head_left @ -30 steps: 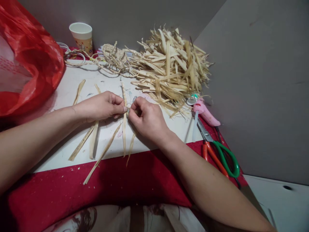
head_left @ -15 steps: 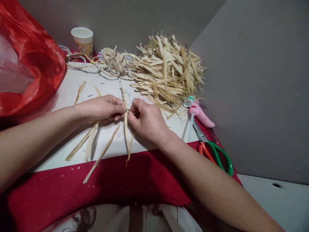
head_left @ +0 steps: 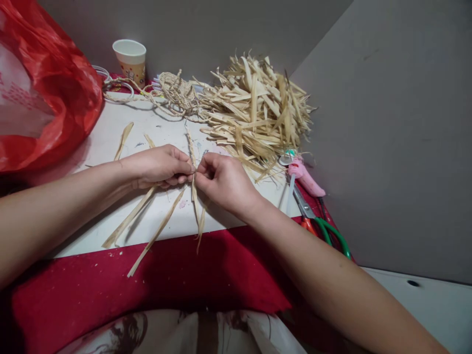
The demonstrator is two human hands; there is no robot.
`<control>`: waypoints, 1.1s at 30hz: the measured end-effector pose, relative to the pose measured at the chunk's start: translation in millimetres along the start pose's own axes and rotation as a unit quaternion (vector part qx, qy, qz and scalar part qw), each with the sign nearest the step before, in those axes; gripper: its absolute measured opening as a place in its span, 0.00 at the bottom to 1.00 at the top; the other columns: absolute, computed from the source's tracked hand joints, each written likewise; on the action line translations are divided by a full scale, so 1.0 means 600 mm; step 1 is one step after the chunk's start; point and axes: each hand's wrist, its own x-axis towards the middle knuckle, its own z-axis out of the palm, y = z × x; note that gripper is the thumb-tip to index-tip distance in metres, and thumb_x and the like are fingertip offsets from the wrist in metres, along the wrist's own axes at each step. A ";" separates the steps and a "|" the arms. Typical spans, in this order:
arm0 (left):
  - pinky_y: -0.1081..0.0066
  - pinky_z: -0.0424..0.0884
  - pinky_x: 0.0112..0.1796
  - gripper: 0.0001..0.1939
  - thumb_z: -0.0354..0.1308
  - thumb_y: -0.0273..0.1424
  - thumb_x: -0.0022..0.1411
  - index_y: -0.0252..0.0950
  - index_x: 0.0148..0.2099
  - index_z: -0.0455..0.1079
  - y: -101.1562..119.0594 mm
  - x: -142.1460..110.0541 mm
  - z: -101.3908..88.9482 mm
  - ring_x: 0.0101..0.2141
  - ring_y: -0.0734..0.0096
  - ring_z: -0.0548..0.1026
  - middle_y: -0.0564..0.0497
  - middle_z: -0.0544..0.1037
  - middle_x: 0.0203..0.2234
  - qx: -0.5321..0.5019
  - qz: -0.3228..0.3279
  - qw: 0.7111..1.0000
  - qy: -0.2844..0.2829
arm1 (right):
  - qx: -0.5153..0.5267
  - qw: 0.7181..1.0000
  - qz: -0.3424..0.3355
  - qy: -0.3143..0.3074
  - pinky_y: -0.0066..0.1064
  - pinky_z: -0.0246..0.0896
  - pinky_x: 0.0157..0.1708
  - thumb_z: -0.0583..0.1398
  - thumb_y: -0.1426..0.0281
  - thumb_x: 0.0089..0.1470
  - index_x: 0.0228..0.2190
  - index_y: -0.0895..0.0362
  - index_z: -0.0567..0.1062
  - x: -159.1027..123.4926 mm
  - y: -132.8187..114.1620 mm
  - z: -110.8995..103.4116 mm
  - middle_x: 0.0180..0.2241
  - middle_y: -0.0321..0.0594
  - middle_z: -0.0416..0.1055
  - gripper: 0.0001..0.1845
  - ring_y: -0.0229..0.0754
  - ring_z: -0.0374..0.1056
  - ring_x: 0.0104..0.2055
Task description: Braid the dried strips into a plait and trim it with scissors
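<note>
Between my hands lies a short braid (head_left: 190,142) of dried, pale straw-like leaf strips, its finished end pointing away from me. My left hand (head_left: 162,167) pinches the braid's near end from the left. Thumb and fingertips of my right hand (head_left: 224,182) close on it from the right, almost touching the left fingertips. Loose tails (head_left: 195,201) of the strips hang toward me below the pinch. A separate flat strip (head_left: 157,233) slants over the board's front edge, and another strip (head_left: 129,216) passes beneath my left hand.
A heap of dried strips (head_left: 258,103) stands behind on the white board (head_left: 110,123), beside a coiled braided cord (head_left: 177,93). A paper cup (head_left: 131,64) and red plastic bag (head_left: 81,98) are left. Scissors (head_left: 306,204) and a pink glue gun (head_left: 308,179) lie right.
Both hands stay at the braid; the fingertips have come closer together over its near end. The hanging tails have shifted slightly. The view has moved a little.
</note>
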 end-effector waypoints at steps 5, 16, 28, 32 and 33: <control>0.79 0.48 0.13 0.15 0.56 0.26 0.58 0.33 0.19 0.63 -0.001 0.000 0.001 0.10 0.84 0.55 0.56 0.61 0.09 0.007 0.001 1.000 0.017 | 0.105 0.990 0.071 -0.056 0.27 0.51 0.23 0.57 0.73 0.44 0.21 0.57 0.68 0.004 -0.004 -0.007 0.18 0.34 0.65 0.04 0.35 0.59 0.21; 0.79 0.47 0.12 0.14 0.56 0.26 0.56 0.33 0.19 0.63 -0.002 -0.001 0.002 0.10 0.85 0.54 0.56 0.63 0.10 0.013 0.027 0.999 0.015 | 0.027 0.999 0.031 0.006 0.27 0.47 0.24 0.57 0.73 0.45 0.19 0.57 0.67 0.003 0.009 0.003 0.20 0.34 0.66 0.05 0.34 0.57 0.24; 0.78 0.43 0.14 0.13 0.57 0.25 0.54 0.33 0.19 0.62 -0.005 0.005 0.004 0.10 0.87 0.51 0.59 0.58 0.10 -0.011 0.013 0.999 0.047 | 0.104 0.992 0.073 0.017 0.26 0.51 0.23 0.58 0.74 0.43 0.19 0.57 0.64 0.001 0.004 0.004 0.17 0.33 0.64 0.07 0.33 0.58 0.21; 0.79 0.43 0.14 0.09 0.57 0.25 0.54 0.31 0.23 0.66 -0.003 0.006 0.003 0.10 0.88 0.50 0.57 0.61 0.11 -0.067 -0.016 0.998 0.000 | 0.117 0.990 0.079 0.018 0.24 0.49 0.21 0.59 0.73 0.43 0.19 0.57 0.65 -0.001 0.001 0.000 0.18 0.33 0.64 0.07 0.32 0.58 0.21; 0.79 0.43 0.14 0.09 0.57 0.25 0.54 0.31 0.22 0.65 -0.003 0.006 0.003 0.10 0.89 0.50 0.57 0.61 0.11 -0.073 -0.018 0.997 -0.002 | 0.134 0.987 0.088 0.009 0.24 0.49 0.20 0.60 0.73 0.43 0.19 0.57 0.65 -0.001 -0.001 -0.002 0.17 0.33 0.64 0.07 0.32 0.57 0.19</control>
